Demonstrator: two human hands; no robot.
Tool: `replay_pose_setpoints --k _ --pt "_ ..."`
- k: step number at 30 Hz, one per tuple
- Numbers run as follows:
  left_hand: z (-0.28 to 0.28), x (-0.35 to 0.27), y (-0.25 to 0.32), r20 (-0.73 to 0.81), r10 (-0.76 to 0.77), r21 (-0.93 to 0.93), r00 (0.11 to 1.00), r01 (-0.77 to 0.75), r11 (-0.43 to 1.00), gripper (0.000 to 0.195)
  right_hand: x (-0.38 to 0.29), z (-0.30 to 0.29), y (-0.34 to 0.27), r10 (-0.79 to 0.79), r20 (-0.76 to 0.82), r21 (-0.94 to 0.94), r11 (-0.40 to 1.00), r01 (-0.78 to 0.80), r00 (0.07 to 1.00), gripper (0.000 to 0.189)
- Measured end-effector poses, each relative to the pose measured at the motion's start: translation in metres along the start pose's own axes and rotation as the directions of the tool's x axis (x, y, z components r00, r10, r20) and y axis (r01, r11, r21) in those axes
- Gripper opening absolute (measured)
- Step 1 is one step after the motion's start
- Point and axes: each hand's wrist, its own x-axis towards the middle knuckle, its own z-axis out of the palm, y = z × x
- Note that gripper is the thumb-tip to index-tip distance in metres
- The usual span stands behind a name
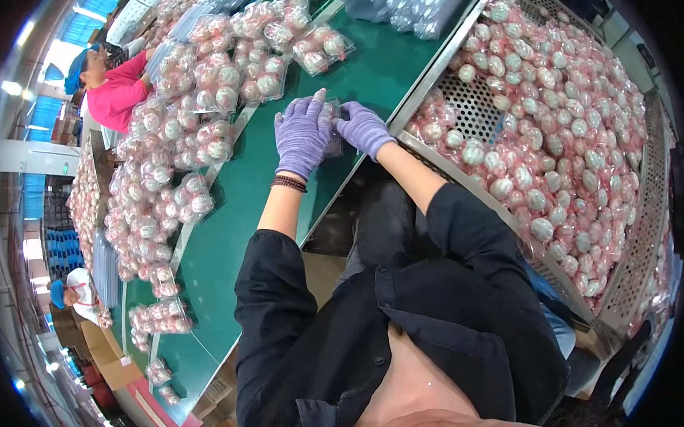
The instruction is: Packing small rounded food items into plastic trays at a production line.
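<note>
My left hand (302, 134), in a purple knit glove, lies palm down over the green conveyor belt (250, 171), its fingers stretched forward. Close by on the right, my gloved right hand (367, 128) has its bent fingertips at the edge of a clear plastic pack (333, 129). That pack sits between both hands, largely covered by them, so its contents are hard to make out. The left hand's inner side touches or nearly touches it; its grip is hidden beneath the palm.
A perforated metal bin (477, 110) of plastic-wrapped eggs (548, 144) borders the belt on the right. Filled clear packs (216, 85) crowd the belt's far side. Stacked clear plastic trays (408, 8) stand ahead. Two people in blue caps, one in a pink top (115, 100), are opposite.
</note>
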Motion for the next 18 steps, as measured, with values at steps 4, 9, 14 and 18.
replay_pose_setpoints --k 4,9,14,18 --pt "0.007 0.009 -0.065 0.024 0.541 0.157 0.841 -0.538 0.828 0.053 0.003 0.004 -0.012 0.031 0.004 0.023 0.999 -0.031 1.000 0.061" --pt "-0.034 0.022 -0.068 0.426 0.396 -0.400 0.813 -0.223 0.889 0.094 0.006 0.006 0.002 0.053 -0.076 0.050 0.997 -0.050 0.996 0.063" --pt "-0.051 0.016 -0.039 0.436 0.285 -0.036 0.854 -0.300 0.953 0.103 0.004 0.011 0.000 0.010 -0.115 0.050 0.999 -0.005 0.993 0.060" --pt "-0.048 0.030 -0.047 0.544 0.291 -0.134 0.787 -0.260 0.956 0.105 0.016 0.010 0.016 0.039 -0.004 0.117 0.992 -0.038 0.999 0.062"
